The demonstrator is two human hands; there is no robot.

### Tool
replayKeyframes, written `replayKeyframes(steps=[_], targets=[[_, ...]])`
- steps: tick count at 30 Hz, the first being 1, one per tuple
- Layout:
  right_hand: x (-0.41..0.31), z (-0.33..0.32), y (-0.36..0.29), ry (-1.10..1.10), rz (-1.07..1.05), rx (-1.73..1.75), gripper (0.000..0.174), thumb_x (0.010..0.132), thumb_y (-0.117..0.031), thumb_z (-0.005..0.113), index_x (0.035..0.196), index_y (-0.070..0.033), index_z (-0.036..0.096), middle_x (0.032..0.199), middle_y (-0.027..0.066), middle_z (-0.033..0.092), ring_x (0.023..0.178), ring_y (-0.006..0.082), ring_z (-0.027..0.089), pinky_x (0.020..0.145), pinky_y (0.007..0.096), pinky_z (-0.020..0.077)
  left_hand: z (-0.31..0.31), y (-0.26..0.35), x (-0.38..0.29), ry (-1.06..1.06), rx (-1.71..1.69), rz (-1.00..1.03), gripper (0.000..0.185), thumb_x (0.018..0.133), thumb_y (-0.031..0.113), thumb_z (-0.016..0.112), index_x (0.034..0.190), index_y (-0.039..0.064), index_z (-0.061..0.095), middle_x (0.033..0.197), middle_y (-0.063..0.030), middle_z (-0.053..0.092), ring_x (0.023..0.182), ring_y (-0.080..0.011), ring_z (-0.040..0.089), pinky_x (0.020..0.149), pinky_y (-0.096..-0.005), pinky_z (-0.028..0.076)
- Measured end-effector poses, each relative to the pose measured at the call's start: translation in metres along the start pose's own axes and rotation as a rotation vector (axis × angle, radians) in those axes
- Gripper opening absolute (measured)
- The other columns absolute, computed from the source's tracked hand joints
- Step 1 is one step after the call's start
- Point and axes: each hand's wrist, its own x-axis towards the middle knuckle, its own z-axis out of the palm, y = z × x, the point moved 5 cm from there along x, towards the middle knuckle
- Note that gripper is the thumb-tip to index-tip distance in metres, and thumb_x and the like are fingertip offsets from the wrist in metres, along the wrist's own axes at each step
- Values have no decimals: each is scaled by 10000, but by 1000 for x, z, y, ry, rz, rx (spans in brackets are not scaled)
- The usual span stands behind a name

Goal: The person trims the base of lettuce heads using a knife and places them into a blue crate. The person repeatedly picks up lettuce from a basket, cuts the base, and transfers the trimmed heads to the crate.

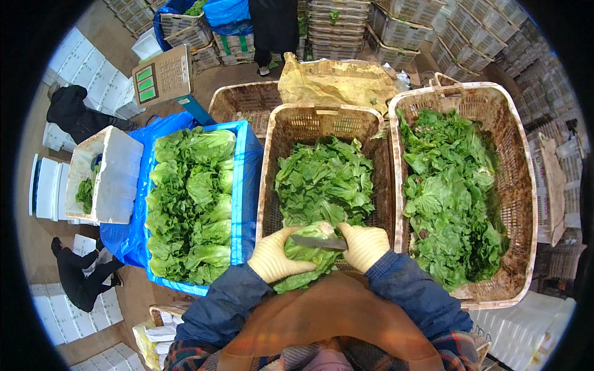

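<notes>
Over the middle basket, my gloved left hand [277,256] grips a head of lettuce [306,264] whose cut stem points away from me. My gloved right hand [366,246] is closed around a knife, its handle hidden in the fist. The knife blade [318,242] lies across the lettuce just below the stem. Loose green leaves [325,181] fill part of the brown-stained plastic basket [265,195] underneath. To the left, heads of lettuce [190,204] sit in rows inside a blue-lined crate [239,185]. More lettuce leaves [450,199] are heaped in the right-hand basket [515,185].
A digital scale [162,76] stands behind the blue crate. At left is a white foam box [118,176] holding some greens. A yellow sack [334,83] lies beyond the baskets. Two people [76,111] work at the left; another person [274,28] stands at the back near stacked crates [336,28].
</notes>
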Motion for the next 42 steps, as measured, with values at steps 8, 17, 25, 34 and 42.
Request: replayKeyframes(steps=[8,17,25,34,42], targets=[[5,20,76,252,501,907,466,937,-298,722,1307,-25,656,1070,190,755,970,280,738,842,393,579,-6,10,8,-4,69,-50,1055,626,497,933,1459,30,485,1290,-219,668,1191,-293,666,1034,-355,518],[13,-33,91,436,-92,1950,571,960,-348,700,1416,-41,543,1101,50,672,944,196,669,816,350,574,-61,88,68,86,-981,609,1104,854,424,822,1637,72,129,1643,-194,299,1437,-296,446,1101,-423,487],[26,3,72,268,87,1798,542,902,-108,651,1439,-85,583,1080,32,685,659,56,562,538,234,446,6,-57,99,419,-531,201,781,940,401,741,1520,19,385,1405,-136,565,1241,-272,566,1059,-400,447],[43,-43,110,292,16,415,606,795,-85,814,1369,-83,620,1266,110,672,1120,232,657,989,335,520,-23,-121,101,750,482,619,727,970,260,655,1571,97,281,1389,-197,567,1121,-399,616,951,-452,520],[64,-52,67,396,-288,1125,634,850,-34,751,1449,-46,543,1360,103,622,1162,176,603,981,318,501,19,-45,117,110,194,-24,689,995,212,581,1583,56,259,1327,-263,567,1183,-382,603,1048,-471,479]])
